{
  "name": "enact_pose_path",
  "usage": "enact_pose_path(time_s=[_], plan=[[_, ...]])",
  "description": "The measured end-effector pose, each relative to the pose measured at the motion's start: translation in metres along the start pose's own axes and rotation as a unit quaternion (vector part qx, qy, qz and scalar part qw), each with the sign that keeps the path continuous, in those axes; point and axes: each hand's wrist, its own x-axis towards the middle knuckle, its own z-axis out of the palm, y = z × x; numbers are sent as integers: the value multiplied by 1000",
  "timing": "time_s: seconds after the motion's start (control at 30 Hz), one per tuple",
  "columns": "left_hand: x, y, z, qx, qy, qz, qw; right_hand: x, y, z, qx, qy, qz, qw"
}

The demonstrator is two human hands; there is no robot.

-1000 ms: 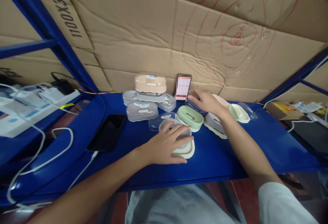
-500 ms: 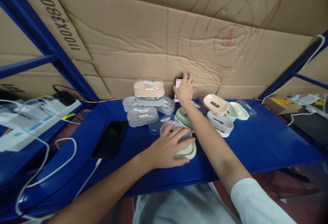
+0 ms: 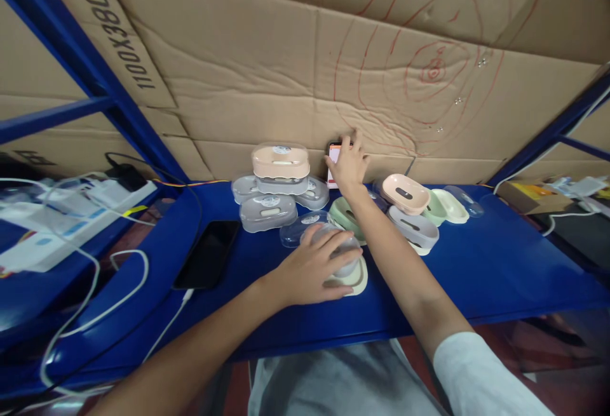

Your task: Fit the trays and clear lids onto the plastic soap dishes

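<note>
My left hand (image 3: pixel 314 268) lies with spread fingers over a clear lid (image 3: pixel 347 262) and the cream soap dish (image 3: pixel 361 279) beneath it, partly covering both. My right hand (image 3: pixel 351 165) reaches to a lit phone (image 3: pixel 332 165) that leans upright against the cardboard. Its fingers are apart, with the thumb near the screen; exact contact is hard to see. Beside my left hand lies another clear lid (image 3: pixel 298 232). A green soap dish (image 3: pixel 344 213) is partly hidden behind my right forearm.
Lidded soap boxes (image 3: pixel 267 213) are stacked at centre left, a peach one (image 3: pixel 280 161) on top. Pink (image 3: pixel 405 195) and grey (image 3: pixel 413 230) dishes stand to the right. A dark phone (image 3: pixel 207 254) on a white cable and a power strip (image 3: pixel 71 225) are at left.
The view has shifted slightly. My right hand's fingers have moved a little to the right over the phone, showing more of the screen. My left hand stays on the lid and dish.
</note>
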Motion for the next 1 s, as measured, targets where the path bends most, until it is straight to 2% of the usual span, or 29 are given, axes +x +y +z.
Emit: enact_pose_path(time_s=[0.07, 0.1, 0.13, 0.2, 0.27, 0.3, 0.37, 0.43, 0.53, 0.67, 0.73, 0.8, 0.87, 1.0], plan=[[1, -12, -9, 33, 32, -45, 998, -3, -2, -6, 8, 5, -3, 1000], [0, -20, -14, 56, 48, -93, 993, -4, -4, -10, 18, 15, -14, 1000], [-2, -30, -20, 81, 62, -157, 982, -6, -7, -14, 34, 25, -41, 998], [-10, -52, -32, 124, 69, -300, 943, -8, -15, -22, 81, 19, -155, 984], [-21, -73, -41, 144, 64, -384, 910, -9, -25, -24, 125, -25, -291, 948], [-27, -82, -43, 141, 47, -430, 890, -9, -29, -23, 136, -54, -335, 931], [-36, -95, -44, 117, 15, -479, 870, -8, -36, -15, 142, -110, -355, 917], [-41, -101, -42, 89, -4, -493, 865, -5, -38, -4, 148, -148, -335, 919], [-44, -103, -41, 53, -21, -489, 871, 1, -32, 6, 177, -156, -332, 913], [-44, -99, -43, -5, -60, -458, 887, 8, -21, -2, 209, -156, -335, 905], [-44, -96, -43, -32, -56, -424, 903, 12, -15, -11, 219, -161, -320, 907], [-43, -96, -41, -33, -19, -386, 922, 14, -10, -20, 232, -167, -308, 908], [-42, -97, -38, -4, 50, -367, 929, 16, -5, -29, 240, -182, -306, 903], [-42, -109, -30, 34, 185, -351, 917, 16, 2, -44, 222, -249, -325, 885]])
